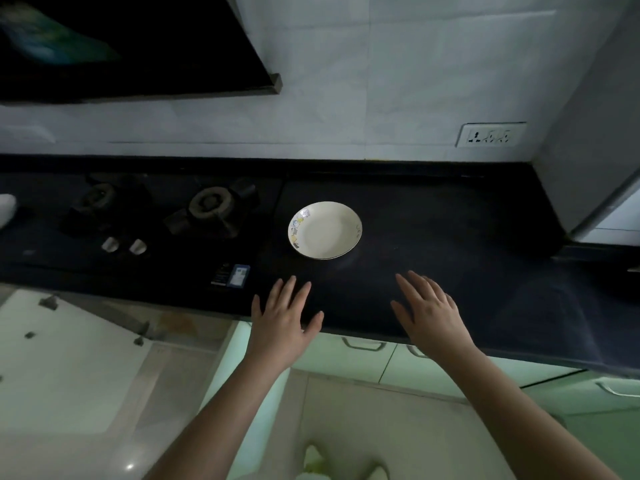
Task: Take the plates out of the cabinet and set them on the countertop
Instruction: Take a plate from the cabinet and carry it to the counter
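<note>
Sitting bare on countertop [433, 237]: plate [325, 230].

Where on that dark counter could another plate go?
Bare countertop lies right of the plate, up to the grey wall corner, and in front of it by the left hand and right hand. Left is crowded: stove burner and knobs.

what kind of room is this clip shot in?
Almost certainly a home kitchen: a gas stove set in a dark countertop, a hood above it, a plate on the counter, and cabinet doors below.
</note>
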